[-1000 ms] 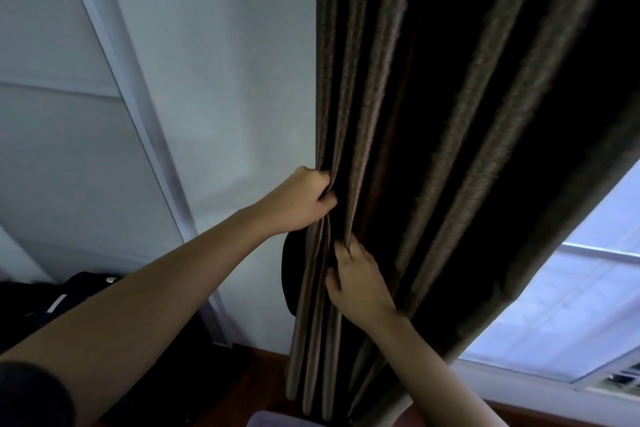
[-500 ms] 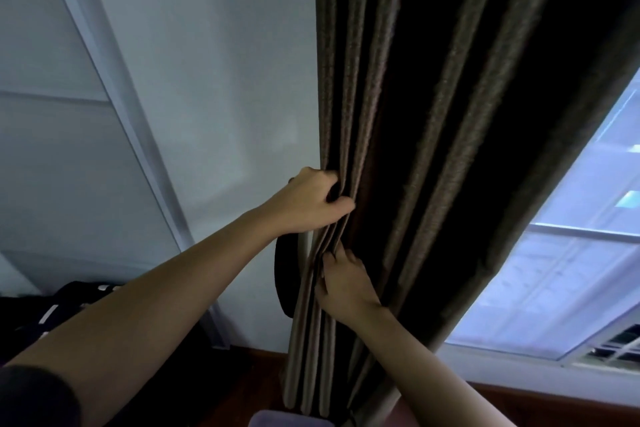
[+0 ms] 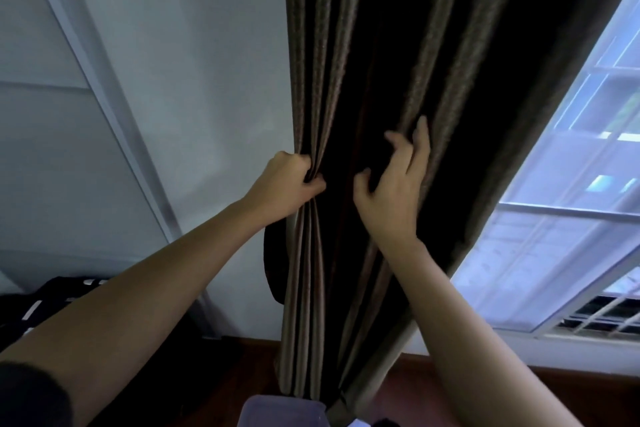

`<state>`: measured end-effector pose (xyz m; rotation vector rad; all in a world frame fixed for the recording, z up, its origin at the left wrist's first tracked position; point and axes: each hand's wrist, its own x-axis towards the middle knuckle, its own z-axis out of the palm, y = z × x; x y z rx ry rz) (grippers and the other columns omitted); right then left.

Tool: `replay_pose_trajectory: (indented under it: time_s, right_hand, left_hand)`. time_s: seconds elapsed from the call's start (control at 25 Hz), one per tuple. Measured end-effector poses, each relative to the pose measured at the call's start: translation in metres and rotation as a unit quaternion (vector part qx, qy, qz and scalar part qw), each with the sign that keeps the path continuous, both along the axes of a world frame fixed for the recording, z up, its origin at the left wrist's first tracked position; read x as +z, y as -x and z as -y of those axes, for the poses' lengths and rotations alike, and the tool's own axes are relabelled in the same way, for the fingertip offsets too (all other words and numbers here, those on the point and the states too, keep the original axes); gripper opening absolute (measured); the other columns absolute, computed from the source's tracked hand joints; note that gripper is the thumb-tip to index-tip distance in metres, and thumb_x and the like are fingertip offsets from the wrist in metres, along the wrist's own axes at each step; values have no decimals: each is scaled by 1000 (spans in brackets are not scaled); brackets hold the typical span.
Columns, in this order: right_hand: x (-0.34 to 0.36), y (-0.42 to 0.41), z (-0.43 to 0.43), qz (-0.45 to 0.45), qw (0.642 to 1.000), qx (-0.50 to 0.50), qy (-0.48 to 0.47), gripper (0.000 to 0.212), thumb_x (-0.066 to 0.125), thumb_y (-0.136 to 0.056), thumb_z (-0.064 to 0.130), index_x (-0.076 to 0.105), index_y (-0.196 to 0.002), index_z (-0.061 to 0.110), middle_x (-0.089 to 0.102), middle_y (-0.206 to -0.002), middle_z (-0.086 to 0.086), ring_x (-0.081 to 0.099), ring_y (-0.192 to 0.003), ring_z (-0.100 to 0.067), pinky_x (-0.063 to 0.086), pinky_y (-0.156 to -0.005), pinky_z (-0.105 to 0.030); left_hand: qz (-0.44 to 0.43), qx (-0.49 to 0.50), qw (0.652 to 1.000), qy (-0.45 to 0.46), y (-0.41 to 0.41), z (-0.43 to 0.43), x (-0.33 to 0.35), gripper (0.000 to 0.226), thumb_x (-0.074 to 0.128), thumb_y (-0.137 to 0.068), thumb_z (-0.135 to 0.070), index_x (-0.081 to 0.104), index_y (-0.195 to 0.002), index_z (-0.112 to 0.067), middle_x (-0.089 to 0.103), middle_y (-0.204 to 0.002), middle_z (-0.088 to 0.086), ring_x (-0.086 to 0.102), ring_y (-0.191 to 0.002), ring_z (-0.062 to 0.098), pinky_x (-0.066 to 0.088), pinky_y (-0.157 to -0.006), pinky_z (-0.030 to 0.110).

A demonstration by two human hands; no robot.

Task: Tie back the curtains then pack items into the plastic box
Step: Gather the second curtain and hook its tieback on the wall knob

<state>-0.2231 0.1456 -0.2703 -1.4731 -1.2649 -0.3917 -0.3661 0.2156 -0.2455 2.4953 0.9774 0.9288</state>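
Curtain (image 3: 346, 45) fabric, dark brown with lighter pleat ridges, hangs in front of us from the top of the view down to the floor (image 3: 242, 374), filling the middle of the scene. Its left edge lies against the pale wall (image 3: 207, 62). Its right edge slants down across the window (image 3: 571, 218), where daylight comes through the white bars.

Our left hand (image 3: 287, 184) grips the leftmost pleats, fingers curled tight round a gathered bunch, and the folds pinch in at the fist and fan out below it. Our right hand (image 3: 391, 198) is just to the right of it, apart from the left hand, with a dark fold of cloth between them. Its fingers are spread wide and loosely bent, the longest ones reaching up onto a lighter pleat, the thumb held out to the left. It lies against the fabric and we see no cloth closed inside it.

Behind the curtain's left edge, below our left hand, a dark rounded shape (image 3: 273, 263) shows against the wall; we cannot tell what it is. At the near bottom edge, right below the curtain's hem, the translucent plastic box (image 3: 280, 411) peeks into view, only its far rim showing, and we cannot see what lies in it.

Far left, a grey panel with a slanting metal frame strip (image 3: 104, 97) stands beside the wall, and a black bundle with white stripes (image 3: 59, 291) sits low beneath it. A dark sleeve (image 3: 31, 392) covers our left upper arm at the near left corner.
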Motion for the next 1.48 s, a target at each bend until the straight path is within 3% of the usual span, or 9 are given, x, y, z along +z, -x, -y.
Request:
replay_pose_trajectory:
  time_s: [0.12, 0.24, 0.4, 0.52, 0.8, 1.04, 1.28, 1.4, 1.48]
  right_hand:
    - [26, -8, -18, -79, 996, 0, 33, 71, 58, -78, 2, 24, -141, 0, 35, -142, -26, 38, -129, -38, 30, -109, -33]
    - [26, -8, -22, -129, 989, -16, 71, 73, 51, -85, 1, 15, -148, 11, 63, -106, -16, 64, -90, -33, 48, -86, -35]
    - [-16, 10, -11, -43, 994, 37, 98, 27, 53, -89, 5, 55, -116, 3, 67, -82, -13, 64, -70, -24, 35, -61, -20]
    - [-54, 22, 5, -53, 987, 93, 118, 16, 58, -87, 5, 62, -101, 7, 67, -77, -6, 55, -64, -2, 34, -60, -12]
    - [-105, 22, 17, -60, 968, 118, 214, 9, 59, -87, 8, 65, -95, 7, 70, -83, -7, 68, -74, -18, 56, -71, -37]
    - [-106, 26, 17, -68, 967, 116, 218, 13, 60, -87, 6, 67, -98, 5, 70, -88, -9, 68, -79, -20, 54, -73, -28]
    - [-104, 24, 14, -55, 959, 120, 250, 13, 58, -88, 7, 66, -98, 5, 70, -91, -10, 67, -82, -22, 54, -76, -32]
    - [-97, 17, 13, -16, 956, 116, 269, 19, 59, -87, 11, 67, -104, 8, 65, -112, -12, 62, -102, -24, 52, -91, -41]
    - [-85, 14, 16, 28, 983, 28, 177, 30, 63, -82, 18, 66, -112, 16, 46, -139, -15, 42, -130, -26, 31, -112, -43]
  left_hand:
    - [11, 9, 1000, -15, 0, 3, -1, 52, 63, -83, -7, 29, -47, -23, 36, -46, -10, 35, -41, 0, 30, -40, 9]
    - [15, 12, 1000, -16, -2, 5, -3, 52, 62, -83, -6, 28, -47, -23, 35, -45, -11, 34, -40, 1, 30, -40, 9]
    - [3, 10, 1000, -1, -3, 0, -6, 40, 61, -84, -11, 37, -52, -14, 44, -49, -5, 42, -44, 5, 29, -45, 14]
    - [6, 3, 1000, 16, -4, -1, -7, 31, 61, -84, -12, 45, -57, -10, 47, -52, -4, 45, -46, 6, 32, -47, 18]
    - [-15, 3, 1000, 21, -11, 2, -5, 30, 59, -85, -12, 49, -59, 0, 46, -50, 7, 42, -43, 16, 26, -44, 19]
    - [-15, 6, 1000, 24, -17, 4, -4, 28, 58, -84, -12, 50, -61, 2, 46, -52, 14, 42, -47, 24, 24, -51, 26]
    - [-45, -40, 995, 83, -20, 6, 6, 32, 67, -79, -35, 61, -75, -4, 62, -63, 4, 54, -48, 10, 38, -51, 23]
    - [-43, -13, 998, 44, -24, 3, 3, 32, 64, -85, -28, 53, -66, -5, 50, -54, -2, 47, -44, 6, 37, -47, 24]
    - [-36, 13, 999, 23, -25, -1, -2, 33, 61, -86, -20, 47, -60, -6, 45, -52, -2, 43, -44, 9, 35, -51, 27]
